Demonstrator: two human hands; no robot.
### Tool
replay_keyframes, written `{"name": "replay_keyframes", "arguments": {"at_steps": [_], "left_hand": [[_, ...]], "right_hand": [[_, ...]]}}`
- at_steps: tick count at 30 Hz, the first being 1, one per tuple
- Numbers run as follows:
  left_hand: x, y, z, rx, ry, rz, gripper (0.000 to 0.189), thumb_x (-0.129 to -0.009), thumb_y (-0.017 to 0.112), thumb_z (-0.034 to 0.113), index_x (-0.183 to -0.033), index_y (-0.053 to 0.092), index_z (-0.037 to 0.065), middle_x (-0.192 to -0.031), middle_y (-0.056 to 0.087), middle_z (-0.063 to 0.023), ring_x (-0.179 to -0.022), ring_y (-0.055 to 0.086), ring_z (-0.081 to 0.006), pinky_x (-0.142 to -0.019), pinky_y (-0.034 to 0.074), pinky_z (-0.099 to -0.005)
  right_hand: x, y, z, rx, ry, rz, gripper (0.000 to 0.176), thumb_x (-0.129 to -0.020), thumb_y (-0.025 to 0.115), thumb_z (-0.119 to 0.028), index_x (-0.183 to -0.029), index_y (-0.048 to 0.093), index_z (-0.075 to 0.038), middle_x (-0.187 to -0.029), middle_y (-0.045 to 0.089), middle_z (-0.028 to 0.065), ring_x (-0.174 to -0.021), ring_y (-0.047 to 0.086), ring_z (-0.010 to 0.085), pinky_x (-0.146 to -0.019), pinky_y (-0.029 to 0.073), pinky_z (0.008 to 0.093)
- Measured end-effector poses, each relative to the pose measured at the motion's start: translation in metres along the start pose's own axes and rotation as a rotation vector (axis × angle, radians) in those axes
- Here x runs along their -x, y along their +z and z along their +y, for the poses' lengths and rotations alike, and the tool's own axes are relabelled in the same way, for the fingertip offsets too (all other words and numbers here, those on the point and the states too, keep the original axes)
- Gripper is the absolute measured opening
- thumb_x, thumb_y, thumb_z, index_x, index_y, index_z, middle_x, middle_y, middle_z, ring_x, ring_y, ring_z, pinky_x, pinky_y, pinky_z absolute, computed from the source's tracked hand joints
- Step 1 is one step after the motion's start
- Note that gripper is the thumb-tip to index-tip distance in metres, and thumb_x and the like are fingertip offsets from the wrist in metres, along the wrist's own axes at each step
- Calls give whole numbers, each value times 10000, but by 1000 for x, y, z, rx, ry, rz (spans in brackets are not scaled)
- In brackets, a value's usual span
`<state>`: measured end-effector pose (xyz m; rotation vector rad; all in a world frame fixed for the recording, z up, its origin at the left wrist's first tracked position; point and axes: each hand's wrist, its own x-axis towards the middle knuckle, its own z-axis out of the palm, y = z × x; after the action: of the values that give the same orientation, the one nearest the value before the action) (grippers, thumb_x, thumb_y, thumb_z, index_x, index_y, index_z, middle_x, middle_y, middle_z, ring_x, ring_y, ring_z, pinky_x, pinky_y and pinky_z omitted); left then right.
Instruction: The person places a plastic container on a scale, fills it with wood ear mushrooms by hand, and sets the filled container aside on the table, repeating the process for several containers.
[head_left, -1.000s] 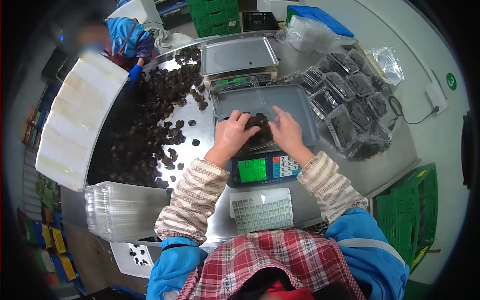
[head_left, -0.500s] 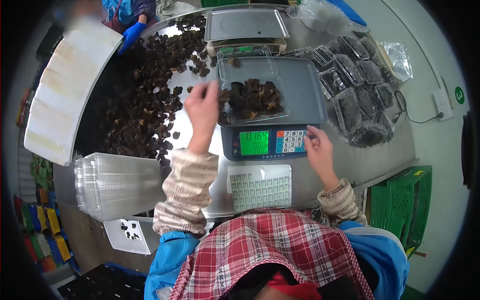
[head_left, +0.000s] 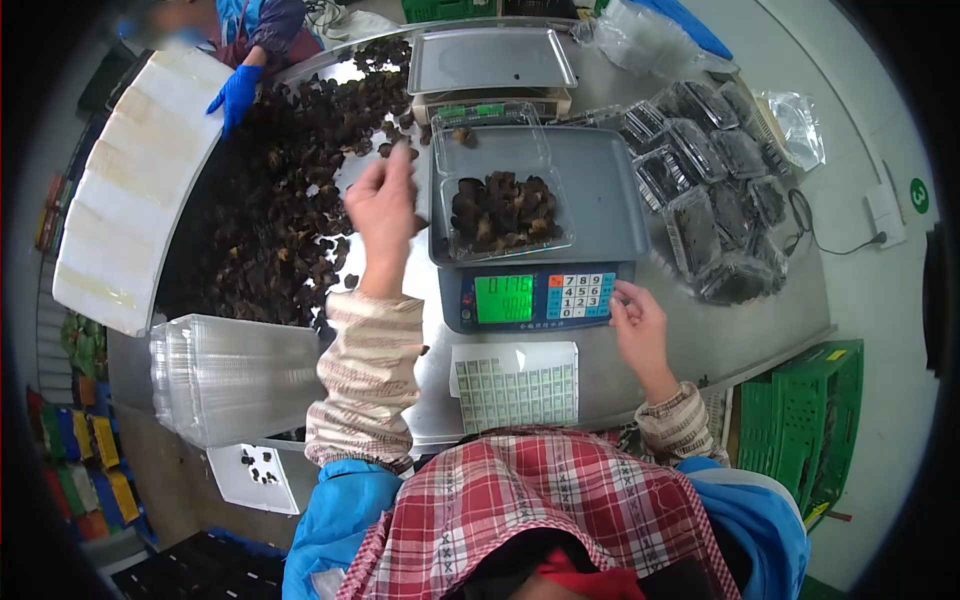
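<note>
My left hand [head_left: 382,210] hangs blurred over the table beside the scale's tray, fingers curled, with a dark piece of black fungus [head_left: 419,226] showing at its edge. My right hand [head_left: 640,325] is closed, its bent fingertips at the right edge of the digital scale [head_left: 540,318], by the keypad. On the scale's grey tray [head_left: 602,200] lies an open clear plastic box [head_left: 558,240] with a heap of black fungus [head_left: 505,208] in it. One brownish piece [head_left: 462,137] sits on the lid side. The lit display [head_left: 504,298] appears to read 0.176.
Loose black fungus [head_left: 280,210] spreads across the left of the metal table. Stacked clear boxes [head_left: 240,380] stand front left; filled boxes [head_left: 710,190] are piled at right. A label sheet [head_left: 520,388] lies before me. A co-worker's blue-gloved hand [head_left: 235,98] is by the white foam box [head_left: 135,190].
My left hand has moved left and up, away from the box. The display has risen from about 0.164 to about 0.176. The co-worker's gloved hand has shifted left and down.
</note>
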<state>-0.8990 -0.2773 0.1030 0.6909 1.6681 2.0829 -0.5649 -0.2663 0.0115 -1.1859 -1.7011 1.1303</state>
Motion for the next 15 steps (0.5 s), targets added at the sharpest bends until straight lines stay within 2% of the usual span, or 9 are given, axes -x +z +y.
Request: {"name": "replay_keyframes", "arguments": {"at_steps": [2,3,4,6,9,10,12,14,15], "left_hand": [[2,-42,-17,-407,-23,-94,304,-845,667,230,-690,634,-30,-520,510,14,-474,409,-33,-435,316,-220],[10,-58,-21,-584,-32,-183,274,-827,673,215,-740,659,-45,-513,523,-7,-469,446,-46,-443,359,-234],[20,-68,-26,-666,-161,-204,226,-796,694,222,-817,693,-3,-531,569,-40,-483,520,-94,-481,422,-274],[31,-78,-40,-872,13,-363,269,-764,699,254,-945,694,56,-589,621,-93,-540,605,-192,-549,479,-330],[34,-56,-40,-1112,80,-565,410,-734,665,280,-1111,636,121,-710,658,-144,-704,640,-322,-661,510,-401],[34,-50,-46,-1117,163,-557,337,-729,656,252,-1037,661,116,-743,658,-149,-740,638,-327,-672,507,-409],[29,-40,-44,-1222,151,-650,222,-729,635,212,-910,678,91,-771,656,-161,-756,634,-332,-671,502,-417],[29,-39,-44,-1220,198,-611,175,-727,626,194,-851,675,80,-747,652,-156,-736,633,-331,-658,500,-421],[28,-38,-43,-1224,250,-572,138,-725,617,177,-792,672,70,-722,649,-152,-717,631,-331,-644,498,-425]], "right_hand": [[0,0,-5,27,-38,5,230,-858,600,-2,-1086,589,31,-895,588,70,-614,518,38,-532,444,188],[0,0,-3,26,-31,2,230,-858,600,-2,-1086,589,31,-895,588,70,-614,518,38,-532,444,188],[0,1,-1,14,-26,2,226,-857,603,-3,-1080,591,33,-892,587,65,-618,512,37,-533,442,187],[-3,8,-1,2,-19,-9,222,-856,606,-4,-1074,593,36,-889,585,61,-623,507,35,-534,440,186],[-9,16,-11,24,-27,-63,206,-854,614,-11,-1056,604,29,-876,581,43,-612,494,30,-526,427,178],[-12,21,-22,48,-75,-72,200,-849,619,-14,-1045,609,23,-858,579,36,-602,489,29,-520,419,177],[-30,26,-41,74,-135,-84,193,-845,625,-16,-1034,614,18,-841,576,29,-592,483,28,-513,411,176],[-51,27,-57,162,-336,-94,193,-834,633,-17,-1026,621,4,-818,578,28,-576,484,35,-502,402,178],[-63,30,-70,140,-349,-79,173,-828,638,-24,-999,630,2,-804,585,37,-575,491,46,-505,404,188]]}}
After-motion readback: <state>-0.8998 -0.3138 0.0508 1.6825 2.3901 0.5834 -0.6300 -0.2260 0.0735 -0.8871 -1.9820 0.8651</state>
